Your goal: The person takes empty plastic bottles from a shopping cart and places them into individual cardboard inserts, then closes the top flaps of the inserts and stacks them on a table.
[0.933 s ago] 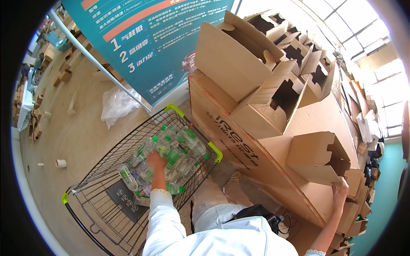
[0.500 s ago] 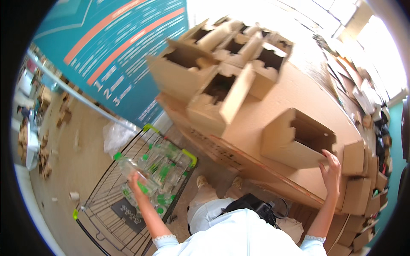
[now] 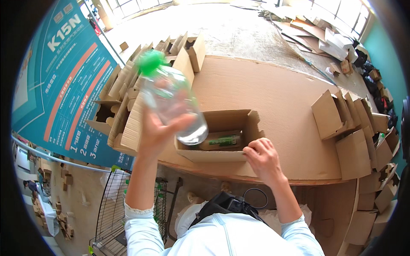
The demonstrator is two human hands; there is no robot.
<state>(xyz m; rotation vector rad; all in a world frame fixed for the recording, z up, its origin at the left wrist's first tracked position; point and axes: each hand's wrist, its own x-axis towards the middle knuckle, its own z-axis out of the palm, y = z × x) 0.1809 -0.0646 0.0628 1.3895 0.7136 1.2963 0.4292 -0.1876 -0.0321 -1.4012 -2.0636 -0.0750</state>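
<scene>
My left hand (image 3: 160, 128) grips a clear plastic bottle (image 3: 173, 100) with a green cap. The bottle is tilted, cap up and to the left, its base above the left end of an open cardboard box (image 3: 213, 155). Motion blurs the cap. Inside that box lies a clear object with a green label (image 3: 224, 141), apparently another bottle. My right hand (image 3: 262, 158) pinches the near right rim of the box, fingers closed over the cardboard edge. The box rests on a large cardboard-covered surface (image 3: 273, 98).
Several open cardboard boxes (image 3: 121, 113) crowd the surface's left end; others (image 3: 337, 113) stand at its right. A wire shopping cart (image 3: 109, 205) with green-capped bottles is at lower left. A teal poster board (image 3: 64, 85) stands beyond it. Cardboard scraps (image 3: 307, 32) lie on the floor at the back right.
My left hand has brought the bottle up from the cart to the box. My view has turned toward the surface. My right hand still holds the box's edge.
</scene>
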